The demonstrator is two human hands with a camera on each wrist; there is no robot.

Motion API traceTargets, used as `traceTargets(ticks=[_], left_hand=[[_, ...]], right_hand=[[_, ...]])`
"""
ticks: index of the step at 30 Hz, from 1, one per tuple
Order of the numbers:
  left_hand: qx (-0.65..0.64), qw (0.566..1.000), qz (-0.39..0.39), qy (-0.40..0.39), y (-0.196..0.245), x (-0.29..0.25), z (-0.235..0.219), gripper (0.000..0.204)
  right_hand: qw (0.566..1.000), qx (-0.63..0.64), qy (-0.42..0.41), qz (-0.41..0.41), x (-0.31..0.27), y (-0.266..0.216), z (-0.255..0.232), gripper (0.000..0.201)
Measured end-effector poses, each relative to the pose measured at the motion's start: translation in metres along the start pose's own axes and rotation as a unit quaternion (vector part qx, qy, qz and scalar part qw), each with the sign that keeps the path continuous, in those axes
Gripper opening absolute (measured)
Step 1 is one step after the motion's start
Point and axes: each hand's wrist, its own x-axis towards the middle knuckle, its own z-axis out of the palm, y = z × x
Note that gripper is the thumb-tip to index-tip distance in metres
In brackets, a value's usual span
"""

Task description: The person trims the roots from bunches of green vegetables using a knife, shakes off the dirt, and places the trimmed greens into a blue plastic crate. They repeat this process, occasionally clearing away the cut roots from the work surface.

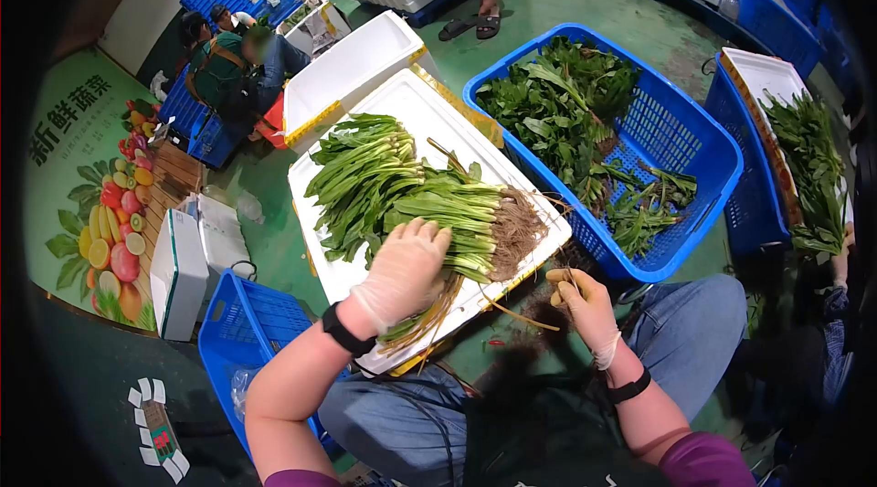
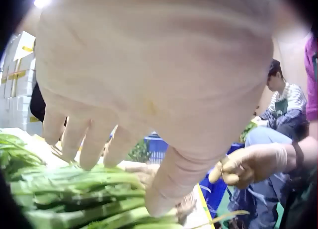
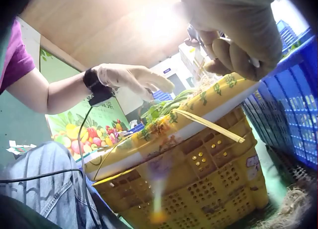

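Note:
Leafy greens with long pale stems and brown roots (image 1: 519,233) lie in bunches (image 1: 448,213) on a white foam lid (image 1: 315,254). My gloved left hand (image 1: 402,268) rests on the stems, palm down with fingers extended; its palm fills much of the left wrist view. To the right, past the lid's edge, my gloved right hand (image 1: 589,309) has its fingers curled in, and a thin strand shows at the fingertips. A long yellowed stalk (image 1: 521,314) sticks out over the lid's near edge, close to the right hand. Other yellowed stalks (image 1: 425,327) lie beside the left wrist.
A blue basket (image 1: 713,204) with loose greens (image 1: 557,85) stands right of the lid. Under the lid is a yellow crate (image 3: 198,179). An open foam box (image 1: 352,76) sits behind, another blue crate (image 1: 233,332) at left. Other people work nearby. Root scraps (image 3: 293,209) lie on the floor.

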Motion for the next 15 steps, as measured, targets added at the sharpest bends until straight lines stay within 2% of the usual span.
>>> traceTargets(ticks=[2,6,8,9,10,12,13,15], left_hand=[[0.038,0.996,0.01,0.081,0.0,0.015,0.027,0.061],[0.015,0.989,0.042,0.138,-0.015,0.05,0.052,0.061],[-0.111,0.989,0.032,0.094,-0.016,0.058,0.051,0.063],[-0.122,0.99,0.009,0.07,-0.016,0.061,0.048,0.069],[-0.119,0.99,0.012,0.07,-0.015,0.065,0.045,0.069],[-0.059,0.997,-0.038,-0.013,-0.007,0.068,0.032,0.077],[-0.005,0.999,-0.014,0.029,-0.007,0.07,0.039,0.075],[0.02,0.999,-0.006,0.027,-0.004,0.075,0.038,0.072]], right_hand=[[1.0,0.006,-0.003,0.004,-0.003,0.0,0.0,0.026],[1.0,0.016,-0.008,0.005,-0.008,0.005,-0.006,0.027],[1.0,0.025,-0.004,0.004,-0.006,0.014,-0.01,0.027],[1.0,0.024,-0.005,0.004,-0.006,0.017,-0.012,0.027],[1.0,0.024,-0.007,0.004,-0.007,0.019,-0.013,0.026],[0.999,0.03,-0.002,0.009,-0.007,0.019,-0.013,0.026],[0.999,0.033,0.001,0.016,-0.007,0.019,-0.014,0.026],[0.999,0.037,-0.005,0.006,-0.005,0.023,-0.013,0.025]])
